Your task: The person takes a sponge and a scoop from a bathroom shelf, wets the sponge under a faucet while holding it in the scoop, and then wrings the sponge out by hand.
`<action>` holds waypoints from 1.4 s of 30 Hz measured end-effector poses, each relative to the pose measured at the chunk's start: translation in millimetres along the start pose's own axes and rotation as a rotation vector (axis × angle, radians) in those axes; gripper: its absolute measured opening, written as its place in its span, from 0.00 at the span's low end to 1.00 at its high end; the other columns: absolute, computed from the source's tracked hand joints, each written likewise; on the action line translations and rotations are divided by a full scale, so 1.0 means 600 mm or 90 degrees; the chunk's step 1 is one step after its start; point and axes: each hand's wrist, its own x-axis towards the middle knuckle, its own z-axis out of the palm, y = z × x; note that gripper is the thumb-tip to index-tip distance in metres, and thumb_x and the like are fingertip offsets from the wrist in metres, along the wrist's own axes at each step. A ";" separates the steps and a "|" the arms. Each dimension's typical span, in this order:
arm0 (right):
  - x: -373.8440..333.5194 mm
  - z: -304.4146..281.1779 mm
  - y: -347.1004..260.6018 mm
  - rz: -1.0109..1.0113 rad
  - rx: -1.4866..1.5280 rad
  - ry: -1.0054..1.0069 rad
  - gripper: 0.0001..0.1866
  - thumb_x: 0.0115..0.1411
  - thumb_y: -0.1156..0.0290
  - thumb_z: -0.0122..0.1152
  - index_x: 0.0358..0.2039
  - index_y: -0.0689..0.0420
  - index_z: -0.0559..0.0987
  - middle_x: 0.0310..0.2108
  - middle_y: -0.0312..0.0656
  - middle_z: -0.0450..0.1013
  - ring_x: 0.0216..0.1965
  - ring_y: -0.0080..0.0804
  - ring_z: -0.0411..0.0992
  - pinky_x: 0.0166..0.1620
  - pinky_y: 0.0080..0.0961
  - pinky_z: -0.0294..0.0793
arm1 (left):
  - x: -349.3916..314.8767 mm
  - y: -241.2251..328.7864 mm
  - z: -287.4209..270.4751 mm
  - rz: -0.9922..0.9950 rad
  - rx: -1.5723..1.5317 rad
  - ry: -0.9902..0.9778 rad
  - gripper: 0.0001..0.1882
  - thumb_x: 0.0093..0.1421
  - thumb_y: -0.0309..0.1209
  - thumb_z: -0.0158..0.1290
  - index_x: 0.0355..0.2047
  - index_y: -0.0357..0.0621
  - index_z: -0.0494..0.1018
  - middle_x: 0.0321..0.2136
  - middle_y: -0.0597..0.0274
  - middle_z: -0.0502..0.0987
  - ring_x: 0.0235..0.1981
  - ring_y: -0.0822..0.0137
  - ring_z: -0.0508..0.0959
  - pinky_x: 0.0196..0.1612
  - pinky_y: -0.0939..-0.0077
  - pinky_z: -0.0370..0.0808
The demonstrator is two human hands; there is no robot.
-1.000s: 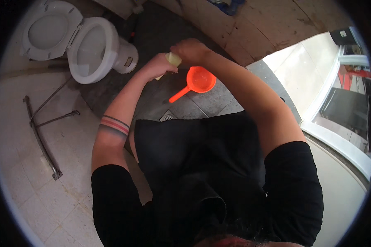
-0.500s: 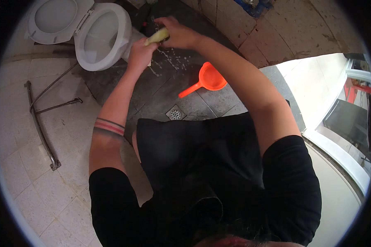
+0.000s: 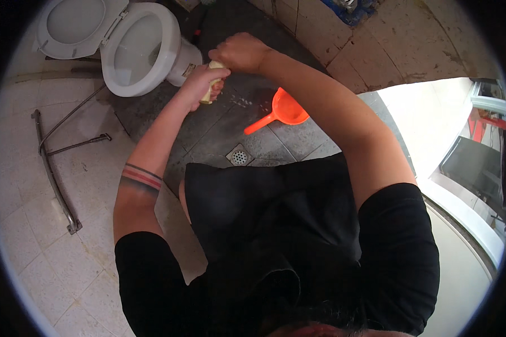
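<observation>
Grey floor tiles (image 3: 278, 145) spread right of the open toilet (image 3: 171, 42), with an orange dipper (image 3: 290, 108) on them. Near the toilet, the left hand (image 3: 199, 84) clamped a pale yellow cloth (image 3: 214, 65); whether the right hand (image 3: 242, 53), curled at its end, also gripped could not be told. Fewer water drops (image 3: 242, 101) flew than before.

Bathroom with toilet (image 3: 138, 50) and floor drain (image 3: 239, 156)

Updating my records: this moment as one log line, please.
left hand: gripping pale yellow item | right hand: closed at its upper end | orange dipper: on floor
</observation>
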 end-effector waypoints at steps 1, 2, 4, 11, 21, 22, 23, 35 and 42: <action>0.002 -0.003 -0.006 0.034 0.007 -0.026 0.13 0.61 0.61 0.65 0.44 0.50 0.85 0.42 0.44 0.85 0.47 0.46 0.85 0.48 0.44 0.84 | 0.002 -0.002 0.004 0.049 0.100 0.074 0.12 0.64 0.36 0.60 0.37 0.41 0.74 0.21 0.64 0.74 0.20 0.70 0.74 0.24 0.71 0.70; 0.004 -0.006 -0.011 0.067 0.014 -0.051 0.13 0.60 0.61 0.65 0.42 0.51 0.86 0.39 0.45 0.86 0.45 0.46 0.85 0.46 0.44 0.85 | 0.005 -0.008 0.004 0.138 0.222 0.132 0.11 0.62 0.34 0.61 0.37 0.39 0.74 0.23 0.61 0.76 0.22 0.65 0.77 0.27 0.67 0.73; 0.006 -0.008 -0.017 0.098 0.032 -0.090 0.13 0.60 0.60 0.65 0.40 0.52 0.88 0.40 0.46 0.86 0.46 0.46 0.85 0.48 0.45 0.84 | 0.014 -0.020 0.003 0.316 0.468 0.246 0.11 0.60 0.30 0.62 0.37 0.37 0.75 0.26 0.55 0.81 0.26 0.57 0.82 0.32 0.59 0.77; 0.002 0.018 -0.010 0.218 0.156 -0.172 0.18 0.61 0.56 0.65 0.44 0.55 0.89 0.44 0.50 0.85 0.48 0.49 0.84 0.52 0.47 0.82 | 0.024 -0.001 0.011 0.318 0.763 0.308 0.13 0.58 0.32 0.62 0.40 0.39 0.76 0.35 0.37 0.83 0.40 0.36 0.83 0.43 0.44 0.78; 0.031 -0.002 -0.024 0.212 0.402 -0.424 0.15 0.54 0.60 0.72 0.32 0.60 0.84 0.21 0.38 0.75 0.21 0.34 0.73 0.27 0.37 0.73 | -0.018 -0.020 -0.043 0.550 1.011 0.247 0.17 0.59 0.37 0.63 0.47 0.47 0.78 0.39 0.48 0.81 0.38 0.45 0.84 0.41 0.52 0.82; 0.033 0.007 -0.007 0.235 0.424 -0.463 0.14 0.55 0.61 0.71 0.31 0.59 0.83 0.19 0.35 0.73 0.19 0.33 0.71 0.26 0.36 0.72 | -0.011 -0.014 -0.030 0.578 1.003 0.231 0.17 0.58 0.38 0.63 0.47 0.48 0.79 0.40 0.50 0.81 0.37 0.46 0.84 0.41 0.53 0.82; 0.034 0.015 0.012 0.257 0.447 -0.501 0.13 0.56 0.61 0.71 0.30 0.59 0.82 0.17 0.32 0.71 0.17 0.32 0.68 0.24 0.35 0.72 | -0.001 -0.005 -0.018 0.569 0.973 0.231 0.17 0.59 0.38 0.63 0.46 0.47 0.79 0.37 0.50 0.81 0.37 0.46 0.84 0.40 0.53 0.82; -0.061 0.012 0.017 -0.060 0.050 0.267 0.50 0.51 0.71 0.75 0.75 0.42 0.63 0.73 0.42 0.60 0.74 0.43 0.62 0.76 0.48 0.60 | -0.013 0.012 -0.022 0.106 -0.095 0.101 0.23 0.73 0.50 0.53 0.37 0.39 0.75 0.20 0.68 0.71 0.15 0.72 0.68 0.21 0.76 0.64; -0.004 -0.016 0.022 -0.088 0.041 0.321 0.19 0.60 0.66 0.66 0.52 0.46 0.79 0.54 0.40 0.79 0.61 0.42 0.75 0.65 0.45 0.72 | -0.014 0.021 -0.004 0.065 -0.407 -0.369 0.29 0.77 0.56 0.43 0.45 0.37 0.73 0.21 0.68 0.67 0.12 0.74 0.61 0.19 0.76 0.59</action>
